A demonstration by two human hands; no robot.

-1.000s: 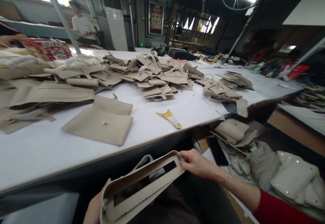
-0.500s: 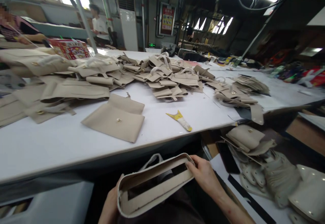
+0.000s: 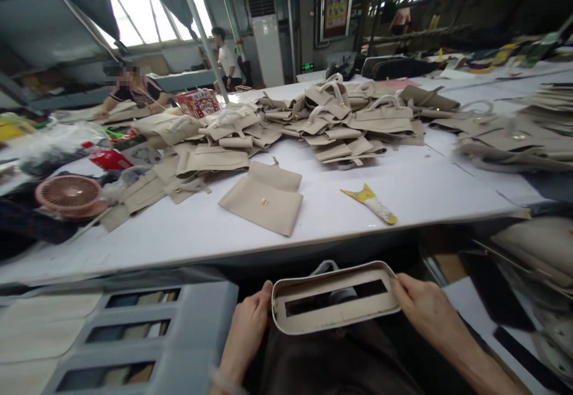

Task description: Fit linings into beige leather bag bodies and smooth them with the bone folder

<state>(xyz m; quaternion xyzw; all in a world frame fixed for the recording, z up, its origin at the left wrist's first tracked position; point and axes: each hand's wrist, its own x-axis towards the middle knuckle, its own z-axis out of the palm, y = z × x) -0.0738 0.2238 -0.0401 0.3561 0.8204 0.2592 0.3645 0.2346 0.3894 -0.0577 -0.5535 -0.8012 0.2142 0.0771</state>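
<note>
A beige bag piece with a long slot opening lies level in my lap, below the white table's front edge. My left hand grips its left end and my right hand grips its right end, fingers curled on the rim. On the table just beyond lie a flat beige flap with a gold stud and a squeezed yellow-and-white glue tube.
Heaps of beige bag parts cover the far table, more at the right. A pink fan and red box are at left. A grey slotted rack stands left of my lap. Two people are at the far left.
My view has swung left. The bag piece has turned from tilted to level, and both hands now hold its ends closer in front of me.
</note>
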